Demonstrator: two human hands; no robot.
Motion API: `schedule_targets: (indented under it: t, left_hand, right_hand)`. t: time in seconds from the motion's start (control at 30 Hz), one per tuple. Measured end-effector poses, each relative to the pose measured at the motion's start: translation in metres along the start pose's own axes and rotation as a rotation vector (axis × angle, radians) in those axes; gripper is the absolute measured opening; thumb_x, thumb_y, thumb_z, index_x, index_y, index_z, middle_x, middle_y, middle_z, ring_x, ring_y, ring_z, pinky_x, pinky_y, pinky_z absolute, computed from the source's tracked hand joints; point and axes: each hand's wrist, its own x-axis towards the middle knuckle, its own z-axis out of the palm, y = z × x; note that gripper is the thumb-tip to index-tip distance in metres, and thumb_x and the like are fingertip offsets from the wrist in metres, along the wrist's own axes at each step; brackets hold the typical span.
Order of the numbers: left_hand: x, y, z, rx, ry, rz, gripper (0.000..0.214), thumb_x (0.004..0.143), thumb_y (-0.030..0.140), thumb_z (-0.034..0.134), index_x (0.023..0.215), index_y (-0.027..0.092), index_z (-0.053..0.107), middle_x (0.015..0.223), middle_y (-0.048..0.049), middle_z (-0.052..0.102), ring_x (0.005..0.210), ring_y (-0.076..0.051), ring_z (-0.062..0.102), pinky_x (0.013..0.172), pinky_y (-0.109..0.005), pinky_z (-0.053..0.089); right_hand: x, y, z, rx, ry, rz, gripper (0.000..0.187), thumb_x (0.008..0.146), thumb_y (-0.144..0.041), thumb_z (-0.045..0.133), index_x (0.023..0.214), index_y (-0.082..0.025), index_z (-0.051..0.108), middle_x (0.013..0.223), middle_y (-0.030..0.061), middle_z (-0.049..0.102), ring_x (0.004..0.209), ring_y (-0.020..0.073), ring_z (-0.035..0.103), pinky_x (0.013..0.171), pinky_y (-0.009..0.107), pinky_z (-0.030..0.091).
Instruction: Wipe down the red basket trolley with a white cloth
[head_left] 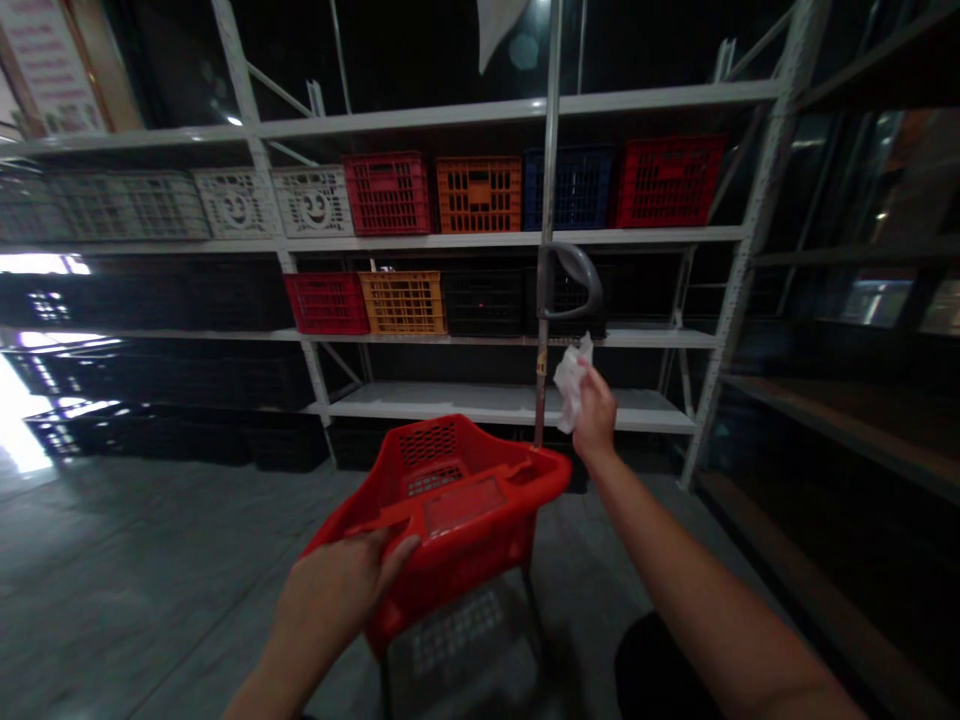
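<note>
In front of me stands a red plastic shopping cart (457,510) with a perforated basket and thin dark legs. My left hand (337,590) is closed around the near left part of its rim. A metal pole with a grey loop handle (577,280) rises at the cart's right corner. Just right of that pole, my right hand (595,410) is raised above the cart, its fingers closed on a crumpled white tissue (571,382). The tissue sticks out to the left of the fingers and is apart from the cart.
A white metal rack (450,240) spans the background. It carries a red crate (386,195), an orange crate (480,195), a blue crate (574,190), a yellow crate (403,303) and white crates. Dark shelving (840,400) runs along the right. Grey floor (187,570) lies to the left.
</note>
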Motion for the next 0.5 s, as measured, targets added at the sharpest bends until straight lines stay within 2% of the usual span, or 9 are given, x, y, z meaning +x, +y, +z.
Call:
schedule_targets:
  t: [0.03, 0.1, 0.17, 0.2, 0.27, 0.33, 0.43, 0.5]
  left_hand:
    - [0.001, -0.001, 0.0, -0.004, -0.006, 0.004, 0.067, 0.081, 0.062, 0.011, 0.102, 0.023, 0.061, 0.078, -0.0094, 0.07, 0.076, -0.027, 0.065, 0.064, -0.036, 0.045]
    - [0.002, -0.004, -0.001, -0.016, -0.021, 0.015, 0.067, 0.081, 0.062, 0.011, 0.103, 0.023, 0.061, 0.08, -0.0094, 0.07, 0.077, -0.027, 0.065, 0.065, -0.036, 0.045]
    - [0.004, -0.009, 0.0, -0.027, -0.026, 0.024, 0.067, 0.081, 0.062, 0.012, 0.106, 0.024, 0.06, 0.084, -0.009, 0.07, 0.079, -0.027, 0.065, 0.068, -0.036, 0.045]
    - [0.006, -0.012, 0.001, -0.032, -0.026, 0.025, 0.066, 0.081, 0.062, 0.013, 0.108, 0.024, 0.059, 0.086, -0.0086, 0.07, 0.08, -0.027, 0.065, 0.069, -0.036, 0.045]
    - [0.01, -0.021, 0.004, -0.048, -0.019, 0.03, 0.064, 0.081, 0.062, 0.015, 0.109, 0.025, 0.059, 0.092, -0.0078, 0.069, 0.083, -0.026, 0.064, 0.071, -0.036, 0.045]
    - [0.014, -0.032, 0.006, -0.059, -0.015, 0.035, 0.064, 0.081, 0.061, 0.016, 0.107, 0.024, 0.061, 0.097, -0.0077, 0.069, 0.086, -0.026, 0.063, 0.073, -0.035, 0.045]
    - [0.021, -0.052, 0.008, -0.088, -0.01, 0.072, 0.062, 0.082, 0.059, 0.016, 0.106, 0.023, 0.061, 0.102, -0.0075, 0.067, 0.09, -0.025, 0.062, 0.077, -0.037, 0.044]
    - [0.024, -0.064, 0.006, -0.102, 0.03, 0.139, 0.057, 0.083, 0.057, 0.021, 0.104, 0.024, 0.062, 0.106, -0.0065, 0.065, 0.097, -0.024, 0.059, 0.087, -0.038, 0.04]
  right_hand:
    - [0.026, -0.004, 0.009, 0.017, 0.004, -0.028, 0.038, 0.083, -0.038, 0.044, 0.116, -0.02, 0.05, 0.107, 0.0058, 0.06, 0.096, 0.0181, 0.056, 0.081, 0.033, 0.045]
    - [0.069, -0.009, 0.028, 0.015, -0.099, -0.045, 0.035, 0.077, -0.039, 0.052, 0.107, -0.021, 0.055, 0.103, 0.0042, 0.062, 0.092, 0.017, 0.058, 0.078, 0.03, 0.047]
    - [0.093, -0.009, 0.044, -0.024, -0.256, 0.007, 0.027, 0.075, -0.041, 0.055, 0.09, -0.019, 0.06, 0.087, 0.0034, 0.065, 0.079, 0.0157, 0.061, 0.07, 0.027, 0.049]
    - [0.095, -0.007, 0.049, -0.06, -0.324, 0.051, 0.026, 0.076, -0.043, 0.054, 0.079, -0.017, 0.06, 0.076, 0.0027, 0.065, 0.069, 0.0147, 0.061, 0.064, 0.025, 0.049]
    - [0.082, 0.002, 0.051, -0.137, -0.424, 0.171, 0.033, 0.078, -0.044, 0.051, 0.062, -0.016, 0.057, 0.056, 0.0007, 0.059, 0.054, 0.0124, 0.057, 0.054, 0.022, 0.045]
    - [0.05, 0.014, 0.044, -0.19, -0.488, 0.287, 0.037, 0.077, -0.043, 0.051, 0.052, -0.016, 0.053, 0.045, -0.0006, 0.053, 0.046, 0.0111, 0.051, 0.046, 0.02, 0.039]
    - [-0.008, 0.033, 0.028, -0.183, -0.556, 0.407, 0.036, 0.069, -0.043, 0.059, 0.048, -0.016, 0.051, 0.041, -0.0015, 0.051, 0.042, 0.0106, 0.046, 0.04, 0.02, 0.034]
    - [-0.036, 0.042, 0.022, -0.158, -0.572, 0.454, 0.035, 0.064, -0.045, 0.063, 0.049, -0.016, 0.051, 0.042, -0.0024, 0.051, 0.04, 0.01, 0.044, 0.039, 0.02, 0.033]
